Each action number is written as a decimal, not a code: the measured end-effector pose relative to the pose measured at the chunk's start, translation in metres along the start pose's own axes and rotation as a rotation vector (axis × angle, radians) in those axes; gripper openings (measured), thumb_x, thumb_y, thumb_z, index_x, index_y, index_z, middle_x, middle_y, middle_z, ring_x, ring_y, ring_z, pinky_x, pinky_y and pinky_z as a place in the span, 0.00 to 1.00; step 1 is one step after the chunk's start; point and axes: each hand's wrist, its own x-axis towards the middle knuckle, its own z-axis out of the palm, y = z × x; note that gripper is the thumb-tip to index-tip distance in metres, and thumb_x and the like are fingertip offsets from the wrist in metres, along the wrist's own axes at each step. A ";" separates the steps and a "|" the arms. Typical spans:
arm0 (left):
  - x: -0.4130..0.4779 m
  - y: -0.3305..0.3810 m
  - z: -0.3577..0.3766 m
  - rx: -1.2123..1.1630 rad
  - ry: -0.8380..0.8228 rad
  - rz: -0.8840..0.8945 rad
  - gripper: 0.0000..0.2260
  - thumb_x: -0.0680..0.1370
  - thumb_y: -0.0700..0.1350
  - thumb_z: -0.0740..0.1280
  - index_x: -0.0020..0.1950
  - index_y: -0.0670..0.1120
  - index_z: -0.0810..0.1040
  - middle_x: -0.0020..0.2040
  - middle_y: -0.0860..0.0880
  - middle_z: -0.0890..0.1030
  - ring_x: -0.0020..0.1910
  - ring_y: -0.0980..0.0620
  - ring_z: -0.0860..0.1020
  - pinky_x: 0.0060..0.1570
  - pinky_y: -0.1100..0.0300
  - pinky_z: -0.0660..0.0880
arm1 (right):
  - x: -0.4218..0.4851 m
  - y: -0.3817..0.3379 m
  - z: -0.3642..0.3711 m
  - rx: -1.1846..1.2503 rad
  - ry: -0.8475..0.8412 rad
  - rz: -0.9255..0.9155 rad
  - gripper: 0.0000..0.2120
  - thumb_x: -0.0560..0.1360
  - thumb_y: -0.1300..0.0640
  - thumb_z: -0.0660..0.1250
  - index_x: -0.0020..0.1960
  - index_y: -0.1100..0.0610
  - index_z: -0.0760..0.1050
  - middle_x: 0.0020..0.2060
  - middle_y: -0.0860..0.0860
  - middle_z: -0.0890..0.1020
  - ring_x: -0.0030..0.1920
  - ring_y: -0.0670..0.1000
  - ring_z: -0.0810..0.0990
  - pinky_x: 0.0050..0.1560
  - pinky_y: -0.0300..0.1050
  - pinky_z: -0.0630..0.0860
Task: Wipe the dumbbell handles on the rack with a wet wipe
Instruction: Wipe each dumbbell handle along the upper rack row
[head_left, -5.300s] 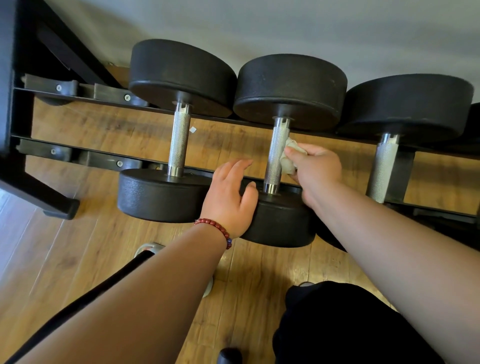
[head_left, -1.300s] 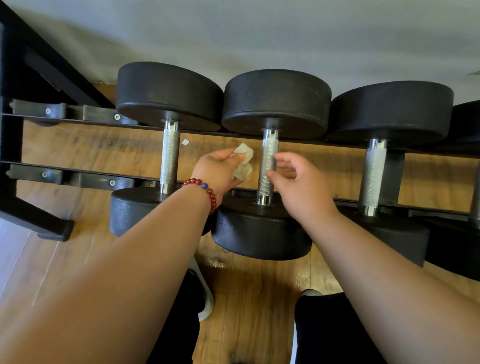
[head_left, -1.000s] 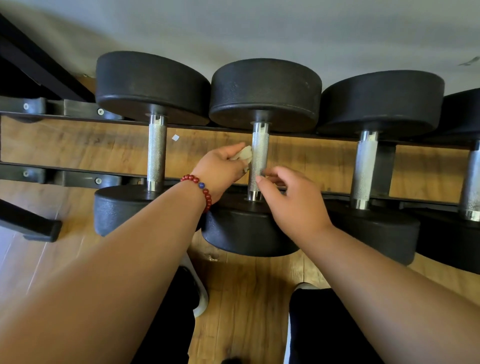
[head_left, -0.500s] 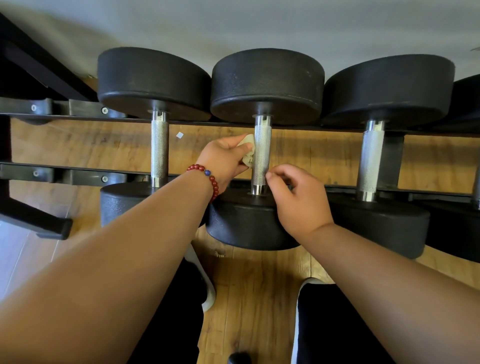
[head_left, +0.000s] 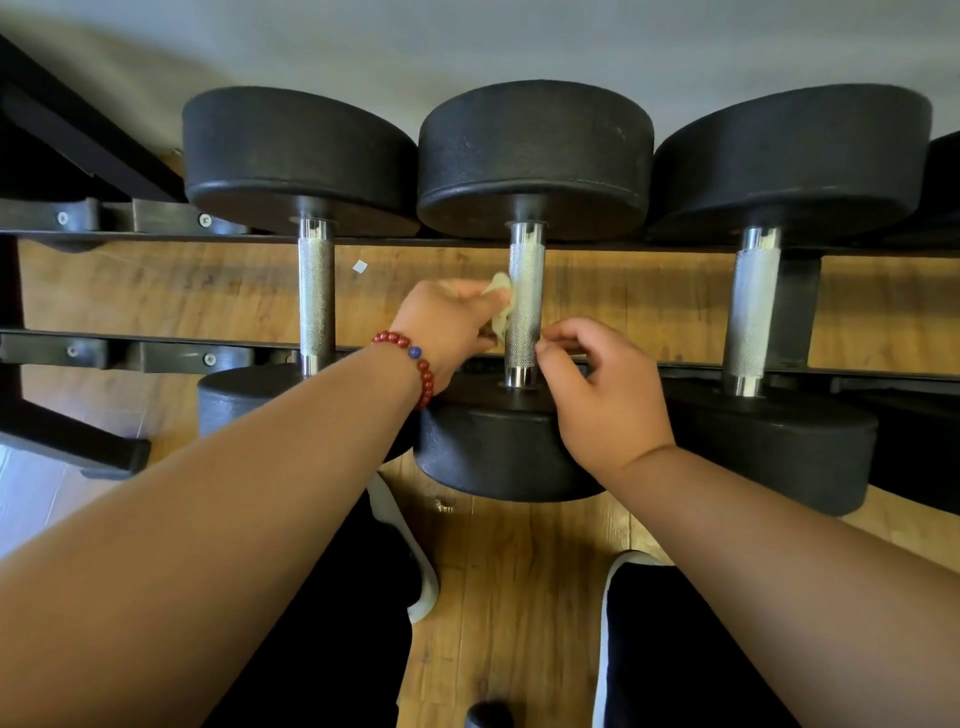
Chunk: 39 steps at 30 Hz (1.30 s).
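Three black dumbbells with knurled silver handles lie across the two rails of the rack (head_left: 156, 353). My left hand (head_left: 447, 322), with a red bead bracelet on the wrist, pinches a pale crumpled wet wipe (head_left: 501, 306) and presses it against the left side of the middle dumbbell handle (head_left: 524, 291). On the other side, my right hand (head_left: 597, 384) has its fingers curled with the fingertips touching the lower part of that same handle. The left dumbbell handle (head_left: 316, 301) and the right dumbbell handle (head_left: 750, 312) are untouched.
Wooden floor (head_left: 509, 571) lies under the rack and around my black trouser legs and white-edged shoes. A rack foot (head_left: 104, 457) juts out at the lower left. A small white scrap (head_left: 359, 266) lies on the floor between the rails. Part of another dumbbell (head_left: 943, 171) shows at the far right.
The wipe passed from my right hand to my left, which now rubs the middle handle's left side. My right hand shifted to the handle's lower right. The view moved slightly.
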 end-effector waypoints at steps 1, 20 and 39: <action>-0.003 -0.002 -0.002 0.013 -0.022 0.003 0.10 0.78 0.44 0.69 0.58 0.43 0.81 0.48 0.44 0.85 0.49 0.49 0.84 0.52 0.56 0.81 | 0.000 0.000 0.000 0.003 -0.001 0.001 0.10 0.76 0.46 0.61 0.51 0.48 0.78 0.47 0.42 0.79 0.47 0.42 0.77 0.49 0.46 0.78; 0.026 0.029 0.008 -0.164 0.038 0.024 0.06 0.77 0.45 0.70 0.50 0.44 0.82 0.49 0.45 0.85 0.51 0.49 0.83 0.55 0.51 0.80 | 0.002 0.006 0.002 0.077 0.013 0.008 0.06 0.75 0.46 0.64 0.49 0.46 0.77 0.46 0.42 0.80 0.52 0.44 0.77 0.55 0.47 0.76; -0.004 0.003 0.000 0.045 -0.064 0.139 0.06 0.79 0.45 0.67 0.44 0.51 0.83 0.45 0.47 0.86 0.50 0.49 0.84 0.57 0.51 0.79 | 0.002 0.004 0.002 0.049 0.003 0.000 0.13 0.74 0.44 0.61 0.51 0.49 0.78 0.46 0.42 0.80 0.48 0.41 0.78 0.50 0.43 0.78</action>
